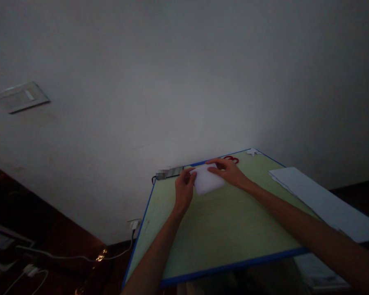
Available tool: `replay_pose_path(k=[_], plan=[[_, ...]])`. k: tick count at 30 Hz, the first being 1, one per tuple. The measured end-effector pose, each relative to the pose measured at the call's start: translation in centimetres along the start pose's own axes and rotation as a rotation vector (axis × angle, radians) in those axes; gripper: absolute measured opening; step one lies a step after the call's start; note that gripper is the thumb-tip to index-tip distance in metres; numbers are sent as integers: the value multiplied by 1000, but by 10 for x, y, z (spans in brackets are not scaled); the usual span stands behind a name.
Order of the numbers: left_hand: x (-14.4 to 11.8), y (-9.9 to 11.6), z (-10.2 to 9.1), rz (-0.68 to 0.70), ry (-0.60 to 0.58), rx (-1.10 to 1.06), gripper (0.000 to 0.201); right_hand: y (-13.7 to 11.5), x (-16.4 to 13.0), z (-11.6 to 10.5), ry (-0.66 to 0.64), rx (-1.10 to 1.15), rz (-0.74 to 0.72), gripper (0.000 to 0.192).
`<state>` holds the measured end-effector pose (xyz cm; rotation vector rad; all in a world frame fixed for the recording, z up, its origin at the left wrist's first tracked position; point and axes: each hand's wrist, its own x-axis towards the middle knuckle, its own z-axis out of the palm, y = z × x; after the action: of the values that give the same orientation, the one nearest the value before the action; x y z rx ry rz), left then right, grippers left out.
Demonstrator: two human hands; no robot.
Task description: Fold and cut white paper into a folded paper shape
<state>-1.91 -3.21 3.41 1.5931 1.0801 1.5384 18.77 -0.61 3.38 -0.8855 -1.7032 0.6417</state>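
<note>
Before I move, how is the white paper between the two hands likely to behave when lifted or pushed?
The white paper looks thin, so it is probably light for its size. It shows no obvious sag between the left hand and the right hand, so it may hold its shape fairly well. Its flat form makes rolling unlikely.

The head view faces down across the table (227, 229) toward the wall (184, 82).

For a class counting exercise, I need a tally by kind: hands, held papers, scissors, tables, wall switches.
Hands: 2 (left hand, right hand)
Held paper: 1
Scissors: 1
Table: 1
Wall switch: 1
Total: 6
</note>
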Motion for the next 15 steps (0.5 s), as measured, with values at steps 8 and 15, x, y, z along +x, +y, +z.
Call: replay_pose_path(k=[8, 15], plan=[[0, 3, -1, -3, 7, -29, 31, 3, 0, 0, 3, 40, 25, 35], [0, 4, -1, -10, 21, -15, 27, -1, 0, -2, 19, 58, 49, 33]])
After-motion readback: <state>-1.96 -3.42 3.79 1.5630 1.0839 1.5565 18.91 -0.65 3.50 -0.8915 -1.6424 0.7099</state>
